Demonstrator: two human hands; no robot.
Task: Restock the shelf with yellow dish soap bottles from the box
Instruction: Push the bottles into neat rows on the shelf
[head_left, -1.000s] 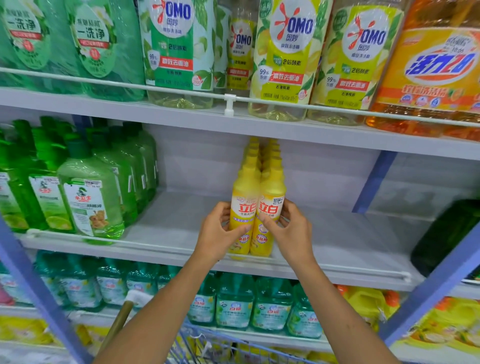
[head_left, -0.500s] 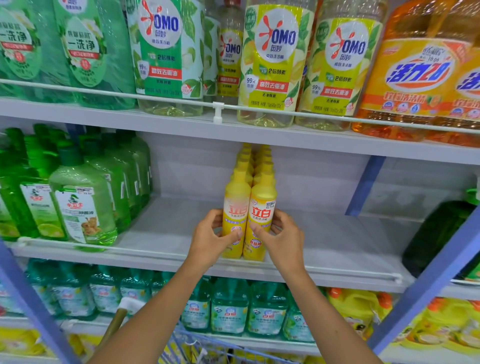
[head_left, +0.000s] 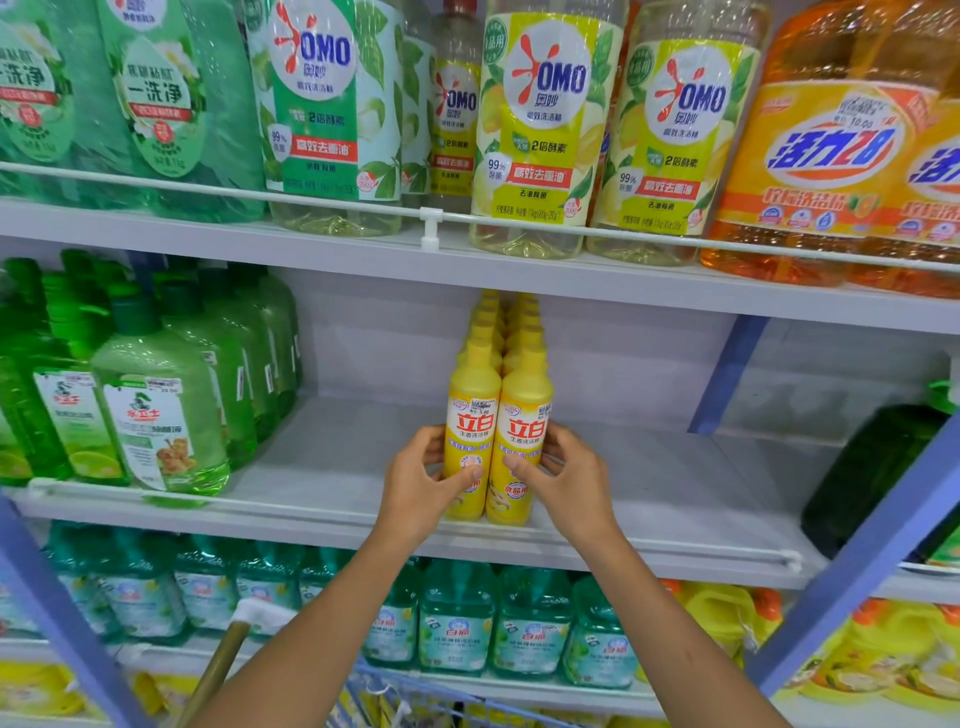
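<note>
Two rows of yellow dish soap bottles run back from the front of the middle shelf (head_left: 675, 499). My left hand (head_left: 421, 483) wraps the front left yellow bottle (head_left: 470, 415), thumb across its label. My right hand (head_left: 569, 480) holds the front right yellow bottle (head_left: 524, 415) the same way. Both bottles stand upright, side by side and touching, just behind the shelf's white front rail (head_left: 675, 543). Several more yellow bottles (head_left: 504, 322) line up behind them. The box is out of view.
Green dish soap bottles (head_left: 156, 415) crowd the shelf's left end; a dark green bottle (head_left: 872, 467) stands at the right. Large bottles fill the shelf above (head_left: 540, 130). Teal bottles (head_left: 457, 618) sit below. Blue uprights (head_left: 852, 566) slant at both sides; a cart's wire edge (head_left: 395, 696) shows below.
The view has shifted slightly. My hands stay on the two front bottles, which have settled a little further back on the shelf.
</note>
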